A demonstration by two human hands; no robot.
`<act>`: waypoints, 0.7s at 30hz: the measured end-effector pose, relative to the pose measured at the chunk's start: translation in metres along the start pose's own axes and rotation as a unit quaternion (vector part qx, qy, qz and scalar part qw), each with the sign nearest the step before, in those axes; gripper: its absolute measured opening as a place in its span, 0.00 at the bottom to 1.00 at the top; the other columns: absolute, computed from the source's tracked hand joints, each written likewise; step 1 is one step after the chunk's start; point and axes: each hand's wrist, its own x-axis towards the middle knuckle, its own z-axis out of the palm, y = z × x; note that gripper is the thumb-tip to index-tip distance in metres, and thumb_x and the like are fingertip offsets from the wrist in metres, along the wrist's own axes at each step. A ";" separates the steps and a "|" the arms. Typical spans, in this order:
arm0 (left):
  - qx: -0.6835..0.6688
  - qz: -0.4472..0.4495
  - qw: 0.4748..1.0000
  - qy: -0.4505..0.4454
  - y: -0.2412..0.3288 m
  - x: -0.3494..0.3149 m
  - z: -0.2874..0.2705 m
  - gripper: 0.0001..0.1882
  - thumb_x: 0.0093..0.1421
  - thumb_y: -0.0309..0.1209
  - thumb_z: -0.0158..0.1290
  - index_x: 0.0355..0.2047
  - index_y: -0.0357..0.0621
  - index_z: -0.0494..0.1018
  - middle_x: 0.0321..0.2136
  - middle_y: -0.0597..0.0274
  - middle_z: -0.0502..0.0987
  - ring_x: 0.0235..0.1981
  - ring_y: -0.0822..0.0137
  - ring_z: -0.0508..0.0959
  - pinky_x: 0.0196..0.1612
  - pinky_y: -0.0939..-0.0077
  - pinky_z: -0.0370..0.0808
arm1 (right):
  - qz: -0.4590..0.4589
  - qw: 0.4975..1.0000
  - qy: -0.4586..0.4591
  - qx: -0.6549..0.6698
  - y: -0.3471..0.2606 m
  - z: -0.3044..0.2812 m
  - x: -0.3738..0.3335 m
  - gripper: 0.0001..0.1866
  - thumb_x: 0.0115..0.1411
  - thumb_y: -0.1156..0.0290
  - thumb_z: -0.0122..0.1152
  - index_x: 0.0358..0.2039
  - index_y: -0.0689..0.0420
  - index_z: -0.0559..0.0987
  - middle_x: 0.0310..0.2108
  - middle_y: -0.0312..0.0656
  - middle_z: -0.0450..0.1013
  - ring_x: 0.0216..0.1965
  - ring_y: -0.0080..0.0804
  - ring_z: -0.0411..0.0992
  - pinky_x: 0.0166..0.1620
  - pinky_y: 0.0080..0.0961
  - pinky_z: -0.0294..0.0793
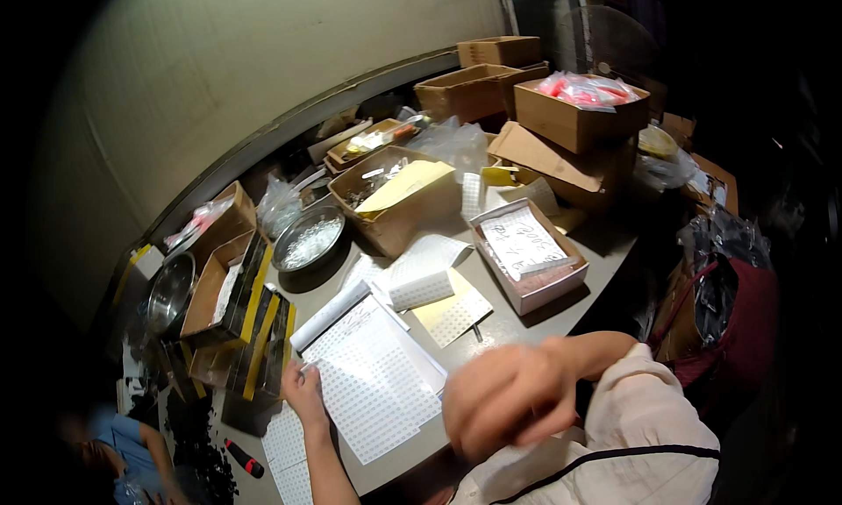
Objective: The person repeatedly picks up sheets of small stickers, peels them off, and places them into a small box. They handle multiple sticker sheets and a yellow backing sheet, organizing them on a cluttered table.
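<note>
My left hand [303, 389] is closed at the left edge of a stack of printed label sheets [373, 408], its fingertips pinched together. A glossy, see-through patch shows on the sheets beside those fingers, but what they hold is too small to make out. The top of the stack is rolled back into a white curl [330, 316]. My right hand [509, 400] is raised in front of my body, right of the sheets, with its fingers curled and smeared by motion. Whether anything is in it does not show.
A white box [553, 288] with papers stands right of loose labels and a yellow sheet [465, 307]. Behind are a metal bowl [307, 264] of small clear pieces and several cardboard boxes [403, 229]. A red-black tool [244, 458] and another person's arm [153, 448] are at left.
</note>
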 end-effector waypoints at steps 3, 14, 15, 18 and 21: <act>-0.003 -0.054 0.998 -0.022 0.021 -0.011 0.011 0.13 0.62 0.21 0.56 0.45 0.27 0.72 0.69 0.48 0.57 0.56 0.61 0.73 0.54 0.71 0.72 | 0.177 0.915 0.041 -0.361 0.002 -0.036 -0.036 0.26 0.49 0.72 0.63 0.51 0.61 0.74 0.53 0.54 0.70 0.55 0.53 0.69 0.58 0.44 0.68; 0.071 -0.003 0.997 -0.029 0.043 -0.027 0.031 0.09 0.63 0.21 0.56 0.42 0.28 0.73 0.64 0.53 0.61 0.42 0.72 0.77 0.39 0.81 0.74 | 0.493 0.641 -0.035 -0.586 0.005 -0.073 -0.191 0.22 0.46 0.77 0.66 0.45 0.55 0.75 0.46 0.43 0.74 0.52 0.44 0.71 0.56 0.38 0.66; 0.081 0.007 0.996 -0.027 0.044 -0.027 0.031 0.09 0.62 0.21 0.56 0.42 0.28 0.73 0.63 0.53 0.62 0.41 0.73 0.77 0.39 0.82 0.74 | 0.480 0.642 -0.018 -0.598 0.007 -0.071 -0.193 0.19 0.47 0.77 0.66 0.41 0.54 0.76 0.43 0.41 0.76 0.49 0.42 0.73 0.53 0.37 0.68; 0.053 -0.024 0.998 -0.030 0.054 -0.030 0.035 0.09 0.62 0.21 0.56 0.41 0.28 0.73 0.63 0.55 0.63 0.39 0.74 0.76 0.39 0.82 0.73 | 0.490 0.633 -0.027 -0.599 0.007 -0.073 -0.190 0.14 0.47 0.77 0.67 0.36 0.54 0.76 0.35 0.39 0.77 0.43 0.40 0.75 0.46 0.37 0.68; 0.052 -0.023 0.998 -0.035 0.049 -0.028 0.032 0.08 0.62 0.21 0.57 0.40 0.28 0.74 0.63 0.55 0.63 0.40 0.73 0.76 0.40 0.82 0.74 | 0.461 0.639 -0.025 -0.614 0.005 -0.072 -0.184 0.12 0.46 0.76 0.68 0.31 0.53 0.76 0.29 0.37 0.77 0.38 0.38 0.76 0.42 0.36 0.69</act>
